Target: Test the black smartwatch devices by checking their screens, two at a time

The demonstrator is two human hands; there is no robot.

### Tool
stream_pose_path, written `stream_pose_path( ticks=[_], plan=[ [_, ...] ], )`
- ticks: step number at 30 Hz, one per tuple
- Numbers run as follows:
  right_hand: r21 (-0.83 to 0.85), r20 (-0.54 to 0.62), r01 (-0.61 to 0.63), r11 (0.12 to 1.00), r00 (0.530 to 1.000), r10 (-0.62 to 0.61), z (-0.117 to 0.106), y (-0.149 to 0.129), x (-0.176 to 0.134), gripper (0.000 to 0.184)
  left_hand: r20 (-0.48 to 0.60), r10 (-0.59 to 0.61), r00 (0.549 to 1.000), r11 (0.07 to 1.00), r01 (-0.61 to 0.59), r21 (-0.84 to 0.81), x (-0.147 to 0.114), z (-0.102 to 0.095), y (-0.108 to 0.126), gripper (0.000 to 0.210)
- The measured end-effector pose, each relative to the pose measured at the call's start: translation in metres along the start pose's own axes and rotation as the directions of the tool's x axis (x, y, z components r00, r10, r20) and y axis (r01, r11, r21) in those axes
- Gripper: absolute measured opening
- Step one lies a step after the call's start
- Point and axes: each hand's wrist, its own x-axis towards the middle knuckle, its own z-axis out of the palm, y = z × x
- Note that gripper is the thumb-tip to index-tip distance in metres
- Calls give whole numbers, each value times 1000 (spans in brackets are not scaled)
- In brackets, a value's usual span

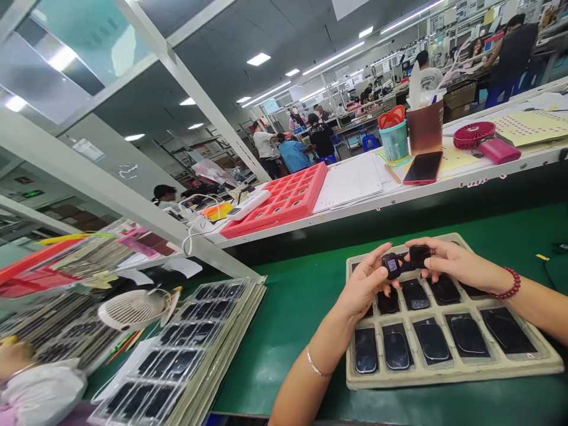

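Above a cream tray (444,377) on the green work surface, both of my hands are closed on small black parts. Between the thumb and fingers of my left hand (364,283) is a black watch-like piece with a QR code label (392,266). My right hand (457,263) pinches a glossy black square piece (419,257) close beside it. A dark strip shows between the two pieces; whether it joins them I cannot tell. Dark, glossy rounded screens (397,349) lie in the tray's compartments below, some partly hidden by my hands.
Stacked trays of dark parts (177,349) stand to the left, with a white fan (133,309) beside them. A co-worker's sleeve (44,384) shows at far left. The shelf ahead holds red foam (284,198), papers (350,180), a phone (423,168) and cups (394,142).
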Motion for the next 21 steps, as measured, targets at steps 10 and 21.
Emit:
stream_pose_path(
  ticks=[10, 21],
  plan=[
    [-8, 24, 21, 1000, 999, -21, 3, -1, 0, 53, 75, -23, 997, 998, 27, -58, 0, -1, -3, 64],
    [-26, 20, 15, 1000, 1000, -15, 3, -2, -1, 55, 73, -44, 996, 994, 50, -93, 0, 0, 0, 65]
  ],
)
